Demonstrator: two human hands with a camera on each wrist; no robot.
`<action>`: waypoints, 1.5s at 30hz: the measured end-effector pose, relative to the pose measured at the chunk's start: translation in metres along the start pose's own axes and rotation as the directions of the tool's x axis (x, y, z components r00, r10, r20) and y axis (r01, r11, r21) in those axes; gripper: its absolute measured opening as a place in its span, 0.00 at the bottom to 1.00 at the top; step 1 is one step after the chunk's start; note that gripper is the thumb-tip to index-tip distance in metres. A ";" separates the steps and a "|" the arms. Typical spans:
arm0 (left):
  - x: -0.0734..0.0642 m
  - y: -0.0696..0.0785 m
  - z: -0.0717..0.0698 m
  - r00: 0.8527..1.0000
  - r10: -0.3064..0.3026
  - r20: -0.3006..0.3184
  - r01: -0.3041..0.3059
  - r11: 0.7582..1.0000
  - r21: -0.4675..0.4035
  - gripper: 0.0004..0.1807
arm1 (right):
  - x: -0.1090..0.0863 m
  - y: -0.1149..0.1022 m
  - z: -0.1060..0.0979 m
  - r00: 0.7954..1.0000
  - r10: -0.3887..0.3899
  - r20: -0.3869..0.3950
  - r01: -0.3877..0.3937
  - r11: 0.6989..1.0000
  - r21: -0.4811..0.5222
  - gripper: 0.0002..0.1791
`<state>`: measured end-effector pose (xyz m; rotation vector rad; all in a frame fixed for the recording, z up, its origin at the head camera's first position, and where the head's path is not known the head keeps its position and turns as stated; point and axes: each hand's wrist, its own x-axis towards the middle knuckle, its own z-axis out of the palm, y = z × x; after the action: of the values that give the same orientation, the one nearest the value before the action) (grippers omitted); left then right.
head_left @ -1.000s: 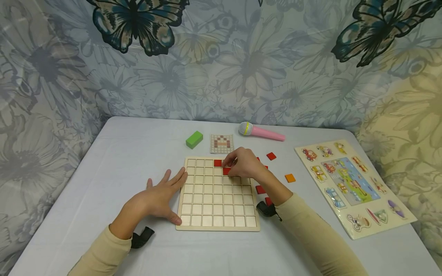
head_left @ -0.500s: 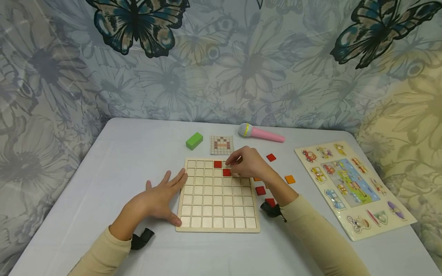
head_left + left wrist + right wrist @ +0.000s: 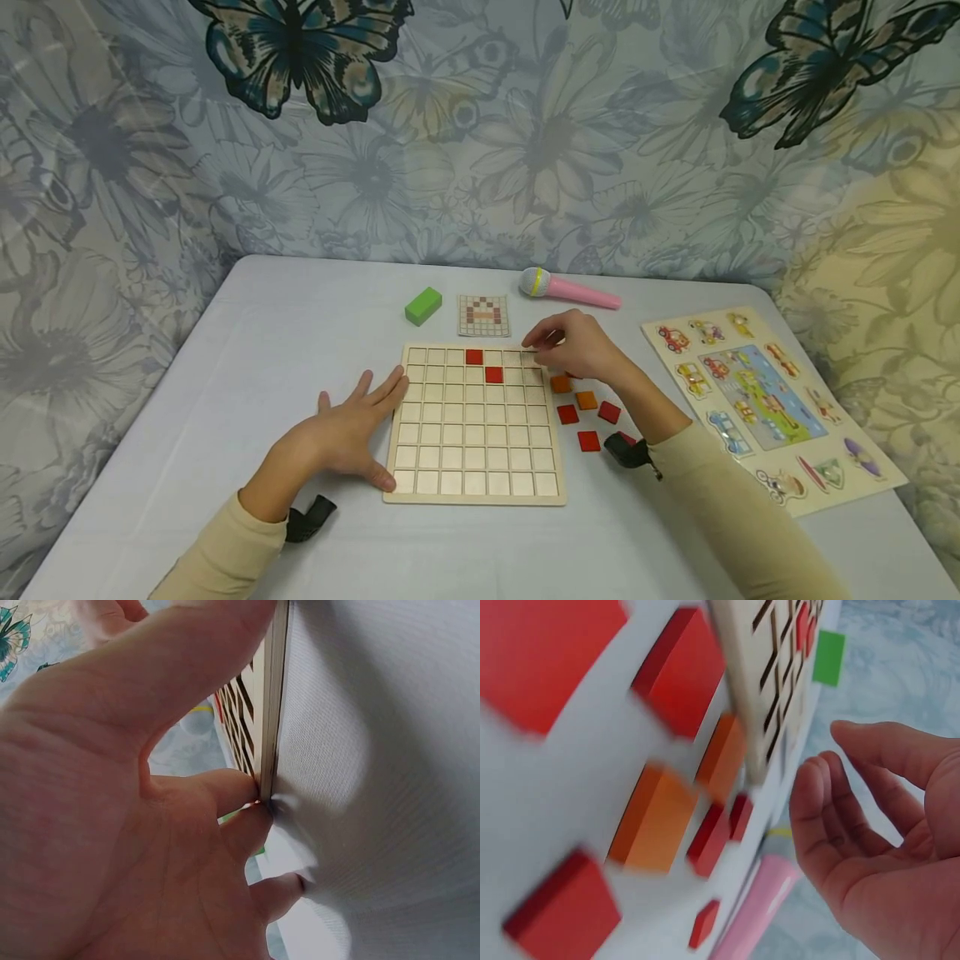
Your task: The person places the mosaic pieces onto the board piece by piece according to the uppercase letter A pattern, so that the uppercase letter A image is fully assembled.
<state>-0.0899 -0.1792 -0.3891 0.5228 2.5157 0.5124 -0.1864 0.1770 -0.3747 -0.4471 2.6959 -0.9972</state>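
A wooden grid board [image 3: 465,433] lies on the table with two red square tiles in its upper rows: a red tile [image 3: 474,357] in the top row and a second red tile [image 3: 493,375] diagonally below it. My left hand [image 3: 345,429] has its fingers spread, thumb and fingertips at the board's left edge; the left wrist view shows them against that side. Over the board's upper right corner is my right hand [image 3: 581,342], fingers loosely bent. In the right wrist view a gap shows between thumb and fingertips, with nothing held.
Loose red tiles [image 3: 588,441] and orange tiles [image 3: 586,401] lie right of the board, some hidden under the right hand. Behind it are a green block [image 3: 423,307], a small pattern card [image 3: 483,316] and a pink toy microphone [image 3: 577,292]. A picture puzzle board [image 3: 727,433] lies far right.
My right hand has moved right, from beside the two red tiles to the board's upper right corner, uncovering cells and some loose tiles. The left hand has stayed in place.
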 end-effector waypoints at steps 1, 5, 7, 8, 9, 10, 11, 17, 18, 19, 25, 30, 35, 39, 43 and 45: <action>0.000 0.000 0.000 1.000 -0.001 0.001 0.001 1.000 0.000 0.78 | -0.001 0.003 -0.003 1.000 0.006 -0.006 -0.006 1.000 0.004 0.10; 0.000 0.000 0.000 1.000 -0.002 0.004 0.001 1.000 0.003 0.79 | -0.006 0.015 -0.011 1.000 0.020 -0.021 -0.020 1.000 0.017 0.12; 0.000 0.000 0.000 1.000 -0.001 0.006 0.001 1.000 0.005 0.79 | -0.008 0.019 -0.015 0.999 0.022 -0.028 -0.022 1.000 0.017 0.12; 0.000 0.000 0.000 1.000 0.000 0.006 0.000 1.000 0.006 0.79 | -0.009 0.022 -0.017 0.999 0.021 -0.032 -0.021 1.000 0.014 0.12; 0.000 0.000 0.000 1.000 -0.001 0.006 0.001 1.000 0.007 0.79 | -0.010 0.024 -0.019 0.999 0.023 -0.037 -0.022 1.000 0.011 0.12; 0.001 0.000 0.000 1.000 -0.002 0.006 0.001 1.000 0.008 0.79 | -0.011 0.025 -0.021 0.999 0.029 -0.043 -0.029 1.000 0.008 0.12; 0.001 0.000 0.000 1.000 -0.002 0.005 0.002 1.000 0.009 0.79 | -0.011 0.026 -0.024 0.998 0.031 -0.051 -0.031 1.000 0.001 0.12; 0.001 0.000 0.001 1.000 -0.002 0.002 0.002 1.000 0.013 0.79 | -0.011 0.036 -0.036 0.997 0.040 -0.072 -0.042 0.999 -0.021 0.12; 0.001 0.000 0.001 1.000 -0.001 0.001 0.001 1.000 0.015 0.79 | -0.011 0.037 -0.037 0.996 0.046 -0.070 -0.048 0.999 -0.021 0.12; 0.001 0.000 0.001 1.000 0.000 0.000 0.000 1.000 0.014 0.79 | -0.011 0.039 -0.039 0.996 0.055 -0.069 -0.057 0.998 -0.018 0.12; 0.000 0.001 0.000 1.000 0.004 -0.001 -0.004 1.000 0.004 0.79 | -0.010 0.049 -0.044 0.994 0.092 -0.066 -0.094 0.995 -0.027 0.14; -0.001 0.001 0.000 1.000 0.005 -0.001 -0.005 1.000 -0.004 0.78 | -0.008 0.057 -0.047 0.991 0.122 -0.058 -0.125 0.991 -0.044 0.15; -0.001 0.002 0.000 1.000 0.005 0.000 -0.005 1.000 -0.002 0.79 | -0.004 0.066 -0.048 0.987 0.152 -0.045 -0.155 0.986 -0.066 0.16; 0.000 0.002 0.000 1.000 0.003 0.002 -0.003 1.000 0.004 0.79 | -0.003 0.072 -0.048 0.986 0.162 -0.039 -0.164 0.983 -0.081 0.16; 0.000 0.002 0.000 1.000 -0.002 0.002 0.002 1.000 0.015 0.79 | -0.002 0.074 -0.048 0.988 0.155 -0.023 -0.156 0.983 -0.098 0.16; 0.000 0.002 0.000 1.000 -0.006 0.002 0.006 1.000 0.019 0.79 | -0.001 0.075 -0.049 0.990 0.138 -0.013 -0.139 0.984 -0.114 0.15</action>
<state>-0.0892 -0.1774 -0.3885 0.5227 2.5217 0.4864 -0.2161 0.2601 -0.3881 -0.2729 2.7552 -0.8108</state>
